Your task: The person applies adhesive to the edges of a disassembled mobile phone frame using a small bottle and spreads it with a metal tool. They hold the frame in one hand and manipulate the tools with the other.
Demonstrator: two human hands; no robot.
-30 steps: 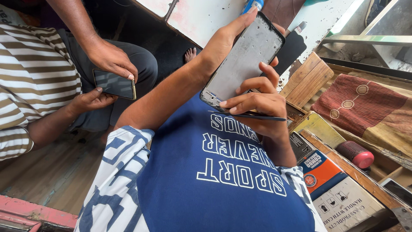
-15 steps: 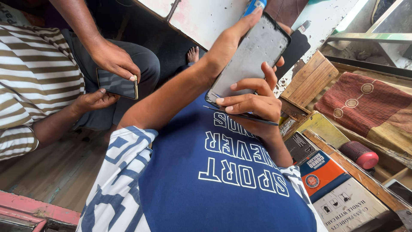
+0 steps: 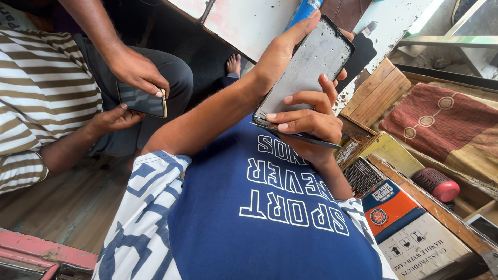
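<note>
At the far left of the frame, another person in a striped shirt sits beside you. One of their hands pinches a dark smartphone from above while the other supports it from below, well apart from your own work.

Moving toward the centre, your left hand reaches up from your blue shirt and is closed around the phone's bare grey panel. The thumb runs along one long edge and the fingertips curl over the far edge. This grip appears to brace the panel upright in the air, its flat face turned toward you, above the edge of the white table.

Just below, your right hand is wrapped over the panel's lower end, with its fingers spread across the face. It also pinches a thin dark blade-like tool that lies along the bottom edge. That hold looks meant to keep the tool flat against the seam.

To the right, a blue tube pokes out behind the panel's top. Further right, a wooden tray holds a red-brown patterned cloth. Below the cloth lie a red cylindrical speaker and an orange-and-white cardboard box, all within reach.
</note>
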